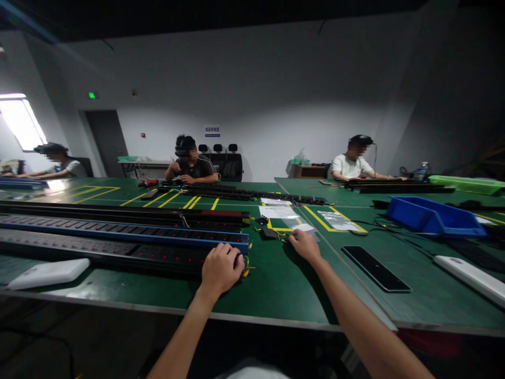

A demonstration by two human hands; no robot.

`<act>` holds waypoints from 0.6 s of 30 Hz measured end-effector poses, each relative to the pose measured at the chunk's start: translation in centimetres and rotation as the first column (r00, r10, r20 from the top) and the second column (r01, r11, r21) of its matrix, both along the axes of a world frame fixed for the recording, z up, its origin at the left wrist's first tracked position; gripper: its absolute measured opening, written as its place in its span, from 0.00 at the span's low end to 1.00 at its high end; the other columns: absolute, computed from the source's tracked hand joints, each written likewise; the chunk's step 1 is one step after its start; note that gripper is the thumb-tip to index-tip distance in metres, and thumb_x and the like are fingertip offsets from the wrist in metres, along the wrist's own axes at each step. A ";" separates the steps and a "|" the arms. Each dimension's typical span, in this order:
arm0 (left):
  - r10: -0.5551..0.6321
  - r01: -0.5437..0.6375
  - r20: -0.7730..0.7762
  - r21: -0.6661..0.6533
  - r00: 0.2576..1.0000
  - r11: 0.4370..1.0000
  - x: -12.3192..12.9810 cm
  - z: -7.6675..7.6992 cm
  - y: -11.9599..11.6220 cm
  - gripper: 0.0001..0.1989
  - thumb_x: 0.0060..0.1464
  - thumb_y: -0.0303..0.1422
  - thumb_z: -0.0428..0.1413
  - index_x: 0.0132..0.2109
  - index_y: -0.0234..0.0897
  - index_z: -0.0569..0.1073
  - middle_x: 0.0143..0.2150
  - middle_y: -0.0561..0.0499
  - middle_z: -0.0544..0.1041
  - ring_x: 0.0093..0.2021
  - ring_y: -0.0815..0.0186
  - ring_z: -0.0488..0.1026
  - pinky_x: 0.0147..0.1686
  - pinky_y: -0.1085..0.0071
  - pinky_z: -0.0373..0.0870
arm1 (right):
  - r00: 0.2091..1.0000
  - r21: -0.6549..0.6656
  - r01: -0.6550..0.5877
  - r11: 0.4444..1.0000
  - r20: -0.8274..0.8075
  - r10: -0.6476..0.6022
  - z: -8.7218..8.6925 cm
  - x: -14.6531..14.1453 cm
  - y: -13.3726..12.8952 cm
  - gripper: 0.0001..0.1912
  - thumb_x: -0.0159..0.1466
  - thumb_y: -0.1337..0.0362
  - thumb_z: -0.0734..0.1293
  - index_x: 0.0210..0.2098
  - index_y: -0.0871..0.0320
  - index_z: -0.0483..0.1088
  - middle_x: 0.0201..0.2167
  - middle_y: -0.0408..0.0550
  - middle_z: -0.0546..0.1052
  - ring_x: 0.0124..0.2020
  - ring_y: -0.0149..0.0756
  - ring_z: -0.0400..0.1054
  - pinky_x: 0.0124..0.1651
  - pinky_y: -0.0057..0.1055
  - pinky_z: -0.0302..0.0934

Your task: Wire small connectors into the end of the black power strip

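Observation:
Several long strips lie side by side on the green table at the left. My left hand is wrapped over the right end of the nearest black strip, which has a row of small red marks. Yellow wires stick out past that end. Behind it lies a blue-edged strip. My right hand is closed at the table, right of a small black part with short wires. Whatever its fingertips pinch is too small to name.
A dark phone, a white device and a blue bin with cables beside it are on the right. Another white device lies front left. Papers sit mid-table. Three people work across the table.

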State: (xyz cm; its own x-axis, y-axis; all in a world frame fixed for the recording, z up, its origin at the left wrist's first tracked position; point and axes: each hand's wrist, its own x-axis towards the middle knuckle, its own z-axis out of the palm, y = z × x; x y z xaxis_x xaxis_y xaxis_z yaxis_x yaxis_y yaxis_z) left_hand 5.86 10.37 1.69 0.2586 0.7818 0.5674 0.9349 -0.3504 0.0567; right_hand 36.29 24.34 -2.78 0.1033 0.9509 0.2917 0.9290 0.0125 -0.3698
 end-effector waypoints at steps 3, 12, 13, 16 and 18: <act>0.007 -0.007 0.001 -0.001 1.000 1.000 0.0 0.1 0.0 0.14 0.63 0.36 0.47 0.40 0.40 0.77 0.38 0.47 0.75 0.43 0.59 0.69 0.42 0.63 0.64 | 1.000 -0.002 -0.005 1.000 -0.010 0.005 -0.1 0.1 0.2 0.16 0.65 0.57 0.59 0.43 0.56 0.75 0.38 0.53 0.80 0.40 0.43 0.73 0.36 0.30 0.54; 0.004 -0.004 0.013 0.001 1.000 1.000 0.1 0.2 0.1 0.13 0.63 0.36 0.47 0.40 0.39 0.77 0.38 0.46 0.75 0.43 0.59 0.70 0.41 0.63 0.64 | 1.000 -0.012 -0.010 1.000 -0.029 0.009 0.2 0.0 0.1 0.16 0.65 0.57 0.60 0.43 0.56 0.75 0.40 0.54 0.80 0.41 0.44 0.73 0.36 0.30 0.55; 0.003 -0.003 0.013 0.003 1.000 1.000 0.1 0.2 0.1 0.14 0.63 0.36 0.47 0.40 0.39 0.77 0.38 0.46 0.75 0.43 0.59 0.70 0.41 0.64 0.64 | 0.999 -0.014 -0.009 1.000 -0.032 0.009 0.2 0.0 0.0 0.16 0.65 0.57 0.60 0.43 0.55 0.75 0.40 0.54 0.80 0.42 0.44 0.73 0.37 0.30 0.56; 0.001 -0.001 0.007 0.006 1.000 1.000 0.0 0.3 0.0 0.14 0.63 0.36 0.47 0.40 0.39 0.77 0.38 0.46 0.76 0.42 0.59 0.70 0.41 0.64 0.65 | 0.999 -0.023 -0.003 1.000 -0.038 0.002 0.4 -0.1 0.0 0.15 0.65 0.58 0.60 0.43 0.55 0.75 0.40 0.53 0.80 0.42 0.44 0.73 0.38 0.30 0.56; -0.004 0.004 0.000 0.013 1.000 1.000 0.0 0.4 0.1 0.14 0.64 0.36 0.47 0.41 0.39 0.77 0.38 0.47 0.76 0.42 0.59 0.71 0.41 0.63 0.65 | 0.999 -0.024 0.005 1.000 -0.044 -0.006 0.5 -0.2 -0.1 0.15 0.65 0.58 0.61 0.43 0.55 0.76 0.40 0.53 0.80 0.42 0.43 0.73 0.38 0.30 0.56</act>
